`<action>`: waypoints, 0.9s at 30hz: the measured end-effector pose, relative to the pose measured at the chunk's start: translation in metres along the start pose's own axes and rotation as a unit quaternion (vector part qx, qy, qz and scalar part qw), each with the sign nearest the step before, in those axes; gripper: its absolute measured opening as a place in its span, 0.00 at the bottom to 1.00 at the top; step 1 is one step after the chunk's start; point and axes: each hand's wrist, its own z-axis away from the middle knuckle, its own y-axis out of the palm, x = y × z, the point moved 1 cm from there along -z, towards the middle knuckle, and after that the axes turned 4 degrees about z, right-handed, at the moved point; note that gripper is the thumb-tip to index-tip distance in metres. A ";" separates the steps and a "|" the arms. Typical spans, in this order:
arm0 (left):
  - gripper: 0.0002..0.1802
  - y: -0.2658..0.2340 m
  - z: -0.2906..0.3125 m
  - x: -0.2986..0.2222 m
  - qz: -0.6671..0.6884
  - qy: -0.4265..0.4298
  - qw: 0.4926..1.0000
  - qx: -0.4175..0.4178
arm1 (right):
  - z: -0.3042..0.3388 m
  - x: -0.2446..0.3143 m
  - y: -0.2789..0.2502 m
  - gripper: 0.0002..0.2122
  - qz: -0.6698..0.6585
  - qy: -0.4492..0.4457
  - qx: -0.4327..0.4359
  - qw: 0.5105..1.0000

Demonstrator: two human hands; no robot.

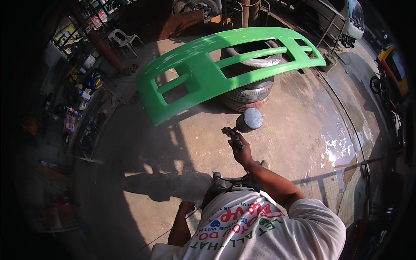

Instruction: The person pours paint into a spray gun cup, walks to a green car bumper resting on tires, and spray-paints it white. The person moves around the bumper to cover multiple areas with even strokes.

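My right hand (242,153) is wrapped round the handle of a spray gun (234,137), held out in front of me. A rounded grey cup (250,120) sits on the gun. Beyond it, a glossy green car bumper (200,82) with several cut-out openings rests across a stack of tyres (249,94). The gun is apart from the bumper, near its lower edge. Low at my left side, my left hand (187,207) is closed. A thin hose (164,234) passes by its wrist; whether the fingers grip it I cannot tell.
A white plastic chair (125,40) stands at the far left beside a red-brown post (102,45). Tools and bottles clutter the left side near a white container (85,95). A bucket (330,62) stands by the bumper's right end. Wet patches (339,149) shine on the concrete at right.
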 end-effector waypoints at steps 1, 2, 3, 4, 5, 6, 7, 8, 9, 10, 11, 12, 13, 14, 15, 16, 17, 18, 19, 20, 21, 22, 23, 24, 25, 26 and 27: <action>0.14 -0.014 -0.012 -0.011 0.126 -0.088 0.988 -0.002 | -0.006 -0.004 -0.019 0.20 -0.001 -0.001 -0.015 1.000; 0.14 -0.027 -0.023 -0.025 0.249 -0.175 0.953 -0.002 | -0.012 -0.009 -0.040 0.20 0.009 0.031 -0.019 0.999; 0.14 -0.035 -0.034 -0.035 0.362 -0.261 0.895 -0.001 | -0.017 -0.015 -0.059 0.19 0.000 0.019 -0.037 0.999; 0.15 -0.049 -0.043 -0.045 0.286 -0.180 0.941 0.011 | -0.023 -0.021 -0.080 0.19 -0.008 0.007 -0.056 0.998; 0.15 -0.059 -0.056 -0.059 0.290 -0.201 0.936 0.002 | -0.029 -0.027 -0.102 0.19 -0.015 -0.006 -0.074 0.997; 0.16 -0.077 -0.071 -0.085 0.296 -0.217 0.930 -0.003 | -0.034 -0.036 -0.124 0.19 -0.008 0.004 -0.076 0.997; 0.16 -0.091 -0.086 -0.108 0.303 -0.238 0.923 -0.011 | -0.039 -0.040 -0.146 0.20 -0.004 0.014 -0.074 0.997; 0.15 -0.100 -0.107 -0.127 0.311 -0.229 0.922 -0.034 | -0.044 -0.044 -0.168 0.20 -0.004 0.024 -0.070 0.997; 0.15 -0.104 -0.128 -0.146 0.320 -0.222 0.919 -0.058 | -0.051 -0.049 -0.191 0.20 0.004 0.041 -0.061 0.997; 0.15 -0.111 -0.148 -0.171 0.330 -0.213 0.916 -0.079 | -0.059 -0.056 -0.214 0.20 0.014 0.060 -0.052 0.997; 0.13 -0.117 -0.172 -0.197 0.342 -0.185 0.918 -0.081 | -0.066 -0.063 -0.237 0.21 0.022 0.079 -0.042 0.996; 0.12 -0.130 -0.198 -0.230 0.354 -0.154 0.919 -0.084 | -0.073 -0.074 -0.259 0.21 0.022 0.060 -0.058 0.996; 0.12 -0.140 -0.221 -0.263 0.345 -0.125 0.926 -0.091 | -0.081 -0.083 -0.281 0.20 0.012 0.049 -0.075 0.996; 0.12 -0.149 -0.243 -0.299 0.336 -0.094 0.932 -0.096 | -0.088 -0.092 -0.303 0.20 0.004 0.038 -0.093 0.995; 0.12 -0.158 -0.262 -0.337 0.348 -0.079 0.930 -0.086 | -0.095 -0.101 -0.325 0.19 -0.002 0.026 -0.110 0.994; 0.12 -0.166 -0.281 -0.377 0.360 -0.064 0.928 -0.076 | -0.102 -0.109 -0.348 0.20 0.002 0.023 -0.113 0.993; 0.12 -0.168 -0.304 -0.408 0.346 -0.023 0.936 -0.060 | -0.110 -0.115 -0.369 0.20 0.005 0.019 -0.113 0.993; 0.13 -0.163 -0.326 -0.436 0.333 0.015 0.942 -0.039 | -0.115 -0.122 -0.389 0.21 0.008 0.020 -0.110 0.994; 0.16 -0.162 -0.347 -0.475 0.288 0.042 0.957 -0.011 | -0.121 -0.128 -0.411 0.21 0.015 0.051 -0.103 0.993; 0.21 -0.162 -0.368 -0.515 0.246 0.068 0.967 0.015 | -0.129 -0.128 -0.432 0.21 0.021 0.080 -0.094 0.992; 0.27 -0.165 -0.383 -0.558 0.240 0.122 0.963 0.026 | -0.138 -0.132 -0.453 0.21 0.028 0.106 -0.087 0.990; 0.33 -0.168 -0.401 -0.603 0.229 0.179 0.956 0.038 | -0.147 -0.144 -0.472 0.20 0.030 0.068 -0.121 0.990; 0.40 -0.166 -0.420 -0.642 0.238 0.206 0.947 0.062 | -0.158 -0.151 -0.491 0.20 0.043 0.066 -0.129 0.989; 0.41 -0.160 -0.442 -0.674 0.192 0.271 0.943 0.034 | -0.170 -0.158 -0.511 0.19 0.054 0.065 -0.137 0.987; 0.40 -0.161 -0.455 -0.709 0.165 0.273 0.945 0.070 | -0.183 -0.168 -0.531 0.19 0.067 0.068 -0.146 0.985; 0.39 -0.156 -0.476 -0.734 0.163 0.289 0.937 0.113 | -0.196 -0.173 -0.550 0.17 0.039 0.093 -0.147 0.984; 0.37 -0.150 -0.493 -0.752 0.164 0.305 0.925 0.154 | -0.211 -0.179 -0.567 0.17 0.035 0.079 -0.151 0.985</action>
